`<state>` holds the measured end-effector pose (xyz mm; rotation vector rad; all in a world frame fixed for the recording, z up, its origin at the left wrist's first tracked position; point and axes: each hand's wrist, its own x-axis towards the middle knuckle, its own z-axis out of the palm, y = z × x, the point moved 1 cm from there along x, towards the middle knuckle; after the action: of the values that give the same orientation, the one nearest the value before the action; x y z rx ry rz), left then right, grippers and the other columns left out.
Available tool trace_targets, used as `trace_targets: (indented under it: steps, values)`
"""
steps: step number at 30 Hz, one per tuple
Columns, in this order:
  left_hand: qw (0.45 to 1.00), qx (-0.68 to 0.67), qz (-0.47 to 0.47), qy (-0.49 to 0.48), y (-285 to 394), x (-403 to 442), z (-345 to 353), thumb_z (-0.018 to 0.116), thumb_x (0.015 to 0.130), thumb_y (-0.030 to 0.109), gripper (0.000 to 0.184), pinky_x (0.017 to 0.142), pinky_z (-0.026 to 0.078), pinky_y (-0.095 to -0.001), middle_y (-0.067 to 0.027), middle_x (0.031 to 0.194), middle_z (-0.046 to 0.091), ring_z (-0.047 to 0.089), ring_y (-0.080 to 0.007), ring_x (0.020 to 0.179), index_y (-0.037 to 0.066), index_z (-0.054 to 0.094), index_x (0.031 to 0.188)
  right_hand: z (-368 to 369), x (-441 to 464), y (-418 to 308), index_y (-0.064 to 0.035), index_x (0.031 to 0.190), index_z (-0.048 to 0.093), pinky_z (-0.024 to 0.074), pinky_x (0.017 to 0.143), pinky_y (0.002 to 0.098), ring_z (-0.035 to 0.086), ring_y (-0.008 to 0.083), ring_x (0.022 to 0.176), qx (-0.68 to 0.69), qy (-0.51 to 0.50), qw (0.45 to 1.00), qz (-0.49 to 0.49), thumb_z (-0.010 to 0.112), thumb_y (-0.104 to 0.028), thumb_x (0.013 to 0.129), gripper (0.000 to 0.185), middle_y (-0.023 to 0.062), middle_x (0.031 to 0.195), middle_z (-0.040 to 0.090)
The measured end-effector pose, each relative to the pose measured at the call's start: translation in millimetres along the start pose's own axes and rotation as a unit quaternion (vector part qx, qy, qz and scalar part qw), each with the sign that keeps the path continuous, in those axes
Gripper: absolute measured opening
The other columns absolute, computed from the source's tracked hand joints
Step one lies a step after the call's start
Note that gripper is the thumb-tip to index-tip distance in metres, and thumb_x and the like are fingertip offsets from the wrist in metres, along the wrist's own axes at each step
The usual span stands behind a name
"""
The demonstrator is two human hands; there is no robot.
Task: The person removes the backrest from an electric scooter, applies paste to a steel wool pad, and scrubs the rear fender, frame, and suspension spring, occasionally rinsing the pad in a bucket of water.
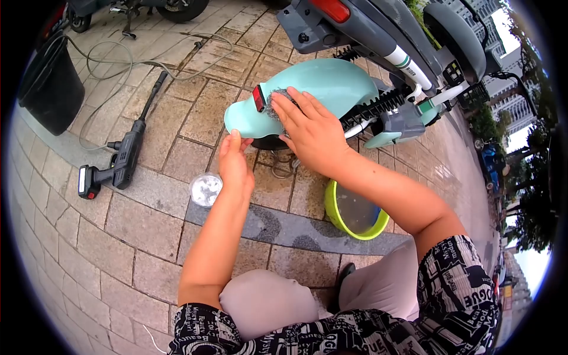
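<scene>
A mint-green rear fender [331, 83] of a scooter reaches toward me, with a red reflector [258, 99] near its tip. My right hand [309, 127] lies over a grey scrubbing pad [278, 102] and presses it on the fender just beside the reflector, fingers stretched out. At the fender's lower edge, near the tip, my left hand [235, 165] grips the rim, thumb on top and the other fingers mostly underneath.
On the paving lie a black cordless spray gun [127, 155] and its hose [131, 62], near a black bucket [53, 86]. A clear cup with white foam [206, 189] stands below my left hand. A lime-green basin [334, 216] holds cloudy water under my right forearm.
</scene>
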<state>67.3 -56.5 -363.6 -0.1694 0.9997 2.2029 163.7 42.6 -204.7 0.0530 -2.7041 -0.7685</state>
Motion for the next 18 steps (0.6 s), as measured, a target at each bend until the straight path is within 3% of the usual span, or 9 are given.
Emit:
trace_targets:
  steps: [2, 4, 5, 7, 8, 10, 11, 14, 18]
  values:
    - [1.0, 0.001, -0.004, 0.009, 1.9, -2.9, 1.9, 0.057, 0.101, 0.034, 0.026, 0.086, 0.034, -0.0297, 0.0035, 0.107, 0.066, 0.058, -0.0096, 0.099, 0.015, 0.059, 0.118, -0.7, 29.1, 3.1, -0.0006, 0.129, 0.06, 0.038, 0.112, 0.0401, 0.048, 0.029, 0.132, 0.017, -0.005, 1.0, 0.008, 0.073, -0.04, 0.082, 0.063, 0.0084, 0.139, 0.056]
    - [1.0, 0.005, -0.002, 0.014, 3.9, -3.1, 5.1, 0.058, 0.101, 0.035, 0.026, 0.085, 0.034, -0.0299, 0.0035, 0.107, 0.066, 0.058, -0.0094, 0.099, 0.015, 0.059, 0.118, -6.4, 78.0, 9.6, 0.0002, 0.135, 0.056, 0.0332, 0.115, 0.0403, 0.045, 0.0305, 0.135, 0.092, -0.299, 0.944, 0.108, 0.076, -0.04, 0.078, 0.072, 0.012, 0.139, 0.054]
    - [1.0, 0.01, -0.005, 0.018, 4.1, -4.4, 3.0, 0.058, 0.101, 0.035, 0.027, 0.083, 0.034, -0.0294, 0.0038, 0.107, 0.066, 0.058, -0.0091, 0.097, 0.015, 0.059, 0.118, -2.5, 69.7, 5.8, 0.0002, 0.135, 0.056, 0.0332, 0.115, 0.0403, 0.045, 0.0305, 0.135, 0.097, -0.298, 0.943, 0.113, 0.076, -0.04, 0.078, 0.072, 0.012, 0.139, 0.054]
    - [1.0, 0.008, -0.005, 0.018, 5.0, -2.6, 2.5, 0.058, 0.101, 0.035, 0.028, 0.081, 0.034, -0.0289, 0.0041, 0.106, 0.066, 0.058, -0.0089, 0.095, 0.014, 0.059, 0.119, 8.8, 41.0, 2.9, -0.0031, 0.138, 0.054, 0.0318, 0.118, 0.0397, 0.042, 0.0279, 0.139, 0.061, -0.113, 0.989, 0.07, 0.071, -0.03, 0.081, 0.065, 0.0082, 0.142, 0.053]
    - [1.0, 0.015, 0.007, 0.005, 4.2, -0.9, 0.4, 0.059, 0.1, 0.036, 0.029, 0.08, 0.035, -0.0284, 0.0043, 0.106, 0.066, 0.059, -0.0087, 0.094, 0.014, 0.059, 0.12, 13.6, 20.8, 8.6, -0.0031, 0.138, 0.054, 0.0318, 0.118, 0.0397, 0.042, 0.0279, 0.139, 0.057, -0.114, 0.989, 0.069, 0.071, -0.03, 0.081, 0.065, 0.0082, 0.142, 0.053]
    - [1.0, 0.022, 0.011, -0.009, 1.3, 0.8, -2.0, 0.06, 0.1, 0.036, 0.03, 0.078, 0.035, -0.028, 0.0045, 0.105, 0.066, 0.059, -0.0085, 0.093, 0.014, 0.058, 0.12, 11.9, -29.9, 27.5, -0.0068, 0.14, 0.053, 0.0334, 0.118, 0.0399, 0.039, 0.0238, 0.142, -0.004, 0.011, 0.998, -0.06, 0.063, -0.017, 0.083, 0.059, 0.0028, 0.147, 0.049]
    - [1.0, 0.02, 0.02, -0.001, 0.7, 2.7, -1.6, 0.06, 0.1, 0.036, 0.03, 0.076, 0.035, -0.0273, 0.0044, 0.105, 0.066, 0.059, -0.0085, 0.093, 0.014, 0.058, 0.12, 6.4, -45.9, 39.5, -0.012, 0.142, 0.053, 0.0345, 0.119, 0.0399, 0.038, 0.0201, 0.143, 0.025, -0.011, 0.998, -0.053, 0.057, -0.008, 0.082, 0.061, -0.004, 0.151, 0.045]
    - [0.999, 0.021, 0.022, 0.014, -1.5, 2.6, -1.8, 0.062, 0.098, 0.037, 0.032, 0.083, 0.033, -0.0312, 0.0039, 0.104, 0.067, 0.059, -0.0089, 0.096, 0.014, 0.059, 0.12, -6.3, -82.2, 84.9, -0.0167, 0.143, 0.053, 0.0362, 0.117, 0.0394, 0.04, 0.0203, 0.141, -0.017, -0.045, 0.998, -0.049, 0.057, -0.005, 0.081, 0.064, -0.0072, 0.152, 0.044]
    - [0.999, 0.031, 0.011, 0.019, -3.5, 7.7, -3.7, 0.062, 0.099, 0.038, 0.035, 0.094, 0.029, -0.0375, 0.0024, 0.109, 0.068, 0.059, -0.0113, 0.103, 0.015, 0.058, 0.124, 12.3, -93.4, 55.8, -0.0092, 0.142, 0.052, 0.034, 0.118, 0.0387, 0.039, 0.0209, 0.143, 0.033, -0.051, 0.998, -0.006, 0.057, -0.006, 0.082, 0.06, -0.0011, 0.153, 0.043]
